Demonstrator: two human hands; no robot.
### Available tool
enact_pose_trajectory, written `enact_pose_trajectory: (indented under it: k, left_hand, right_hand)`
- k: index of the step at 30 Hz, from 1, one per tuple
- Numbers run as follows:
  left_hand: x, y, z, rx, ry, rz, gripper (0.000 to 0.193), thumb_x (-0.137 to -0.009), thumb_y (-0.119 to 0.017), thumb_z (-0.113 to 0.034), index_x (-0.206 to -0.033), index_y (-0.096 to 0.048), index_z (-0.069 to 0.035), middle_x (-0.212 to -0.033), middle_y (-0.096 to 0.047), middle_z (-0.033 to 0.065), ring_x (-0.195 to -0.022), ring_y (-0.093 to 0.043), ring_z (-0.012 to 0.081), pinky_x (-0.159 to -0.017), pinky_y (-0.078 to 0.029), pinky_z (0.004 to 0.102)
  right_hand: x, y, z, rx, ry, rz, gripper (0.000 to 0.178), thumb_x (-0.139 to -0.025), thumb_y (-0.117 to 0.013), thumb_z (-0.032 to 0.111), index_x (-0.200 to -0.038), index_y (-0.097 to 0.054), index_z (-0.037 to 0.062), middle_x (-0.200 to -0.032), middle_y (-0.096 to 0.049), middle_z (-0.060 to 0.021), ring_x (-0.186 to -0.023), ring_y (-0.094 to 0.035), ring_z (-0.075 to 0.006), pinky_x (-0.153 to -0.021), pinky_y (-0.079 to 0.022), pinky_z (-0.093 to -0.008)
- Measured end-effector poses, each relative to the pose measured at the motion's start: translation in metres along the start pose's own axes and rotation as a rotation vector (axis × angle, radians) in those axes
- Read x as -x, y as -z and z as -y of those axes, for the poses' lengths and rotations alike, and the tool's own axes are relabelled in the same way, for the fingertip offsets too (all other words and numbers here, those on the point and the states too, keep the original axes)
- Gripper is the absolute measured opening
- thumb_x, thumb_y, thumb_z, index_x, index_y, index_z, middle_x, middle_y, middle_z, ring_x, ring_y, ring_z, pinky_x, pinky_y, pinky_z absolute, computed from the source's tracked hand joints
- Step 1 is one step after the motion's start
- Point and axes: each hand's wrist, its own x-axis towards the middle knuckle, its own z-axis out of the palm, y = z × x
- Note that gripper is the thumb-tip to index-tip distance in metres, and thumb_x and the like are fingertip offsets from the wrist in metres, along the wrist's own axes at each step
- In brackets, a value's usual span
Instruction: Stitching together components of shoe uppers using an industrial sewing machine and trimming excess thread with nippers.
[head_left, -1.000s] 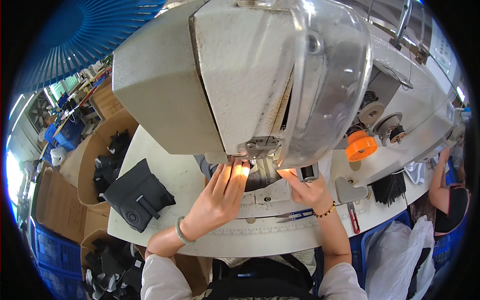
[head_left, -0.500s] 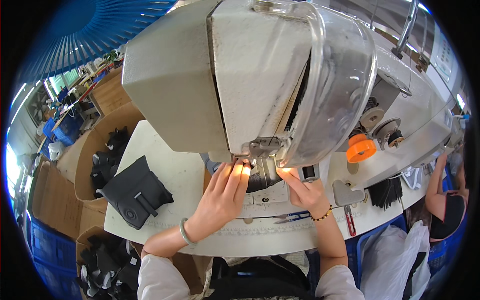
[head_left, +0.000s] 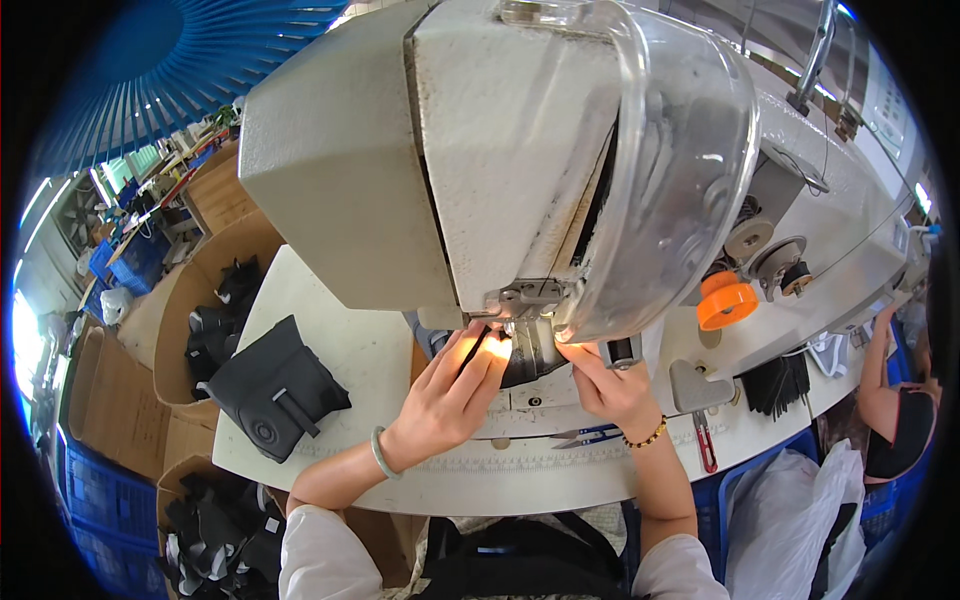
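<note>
Under the needle area of a large pale sewing machine (head_left: 520,150) lies a dark fabric piece (head_left: 532,368), partly hidden by the machine head and my fingers. My left hand (head_left: 448,398) grips its left side, with a black edge showing between the fingers. At the right side of the piece, my right hand (head_left: 612,392) holds it between bent fingers and thumb, close beside the presser area. The lamp brightly lights the fingertips of both hands. Exactly how the fingertips grip is partly hidden by the machine.
A black sewn pouch (head_left: 278,390) lies left on the white table. Blue-handled snips (head_left: 590,435), red-handled snips (head_left: 706,445) and black strips (head_left: 775,385) lie right. Cardboard boxes (head_left: 165,330) of black pieces stand left; a plastic bag (head_left: 790,520) and another person (head_left: 895,420) are right.
My left hand has shifted slightly right, and its fingers have parted around a black edge of the fabric. The right hand stays nearly in place.
</note>
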Motion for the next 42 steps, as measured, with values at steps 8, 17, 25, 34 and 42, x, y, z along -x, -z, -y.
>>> enact_pose_trajectory:
  k: [8, 17, 25, 34, 42]
  left_hand:
    - [0.0, 0.002, 0.004, 0.013, -0.021, -0.003, 0.031, -0.064, -0.058, 0.003, -0.094, -0.06, 0.008, -0.103, -0.054, 0.0158, -0.105, -0.055, 0.0345, -0.088, -0.051, 0.0409]
    - [0.0, 0.003, 0.013, 0.008, -0.122, -0.001, 0.036, -0.062, -0.059, 0.0, -0.096, -0.061, 0.01, -0.105, -0.054, 0.016, -0.102, -0.057, 0.0342, -0.085, -0.053, 0.039]
    - [0.0, 0.007, 0.006, -0.018, -0.105, 0.025, 0.035, -0.064, -0.059, -0.003, -0.096, -0.061, 0.011, -0.107, -0.054, 0.0189, -0.102, -0.056, 0.0368, -0.085, -0.052, 0.0408]
    - [-0.002, 0.009, 0.006, -0.036, -0.125, 0.055, 0.033, -0.065, -0.06, 0.0, -0.096, -0.061, 0.011, -0.107, -0.052, 0.0177, -0.104, -0.055, 0.0389, -0.085, -0.052, 0.0424]
    - [-0.001, 0.006, 0.007, 0.06, -0.058, 0.038, 0.027, -0.07, -0.062, 0.003, -0.096, -0.059, 0.01, -0.103, -0.051, 0.0159, -0.109, -0.051, 0.0383, -0.091, -0.049, 0.0438]
  right_hand:
    - [0.008, -0.001, 0.004, -0.056, -0.161, 0.032, 0.035, -0.059, -0.063, -0.011, -0.091, -0.068, 0.004, -0.092, -0.064, -0.0093, -0.083, -0.061, -0.0259, -0.077, -0.048, -0.0354]
    - [0.009, 0.002, -0.001, -0.009, -0.055, 0.028, 0.035, -0.059, -0.064, -0.01, -0.091, -0.068, 0.0025, -0.089, -0.064, -0.0096, -0.081, -0.061, -0.0263, -0.078, -0.048, -0.0364]
    - [0.014, 0.0, -0.004, 0.113, -0.011, 0.059, 0.027, -0.064, -0.07, 0.006, -0.09, -0.069, 0.0115, -0.1, -0.066, -0.0086, -0.094, -0.062, -0.0259, -0.089, -0.045, -0.0395]
    - [0.011, 0.003, -0.004, 0.082, -0.028, 0.057, 0.031, -0.063, -0.072, 0.007, -0.094, -0.069, 0.0124, -0.1, -0.066, -0.0087, -0.091, -0.063, -0.0258, -0.084, -0.047, -0.0373]
    - [-0.005, 0.002, -0.002, -0.002, 0.021, -0.016, 0.025, -0.056, -0.07, 0.0, -0.077, -0.057, 0.0031, -0.089, -0.055, -0.0048, -0.064, -0.052, -0.0206, -0.052, -0.043, -0.0285]
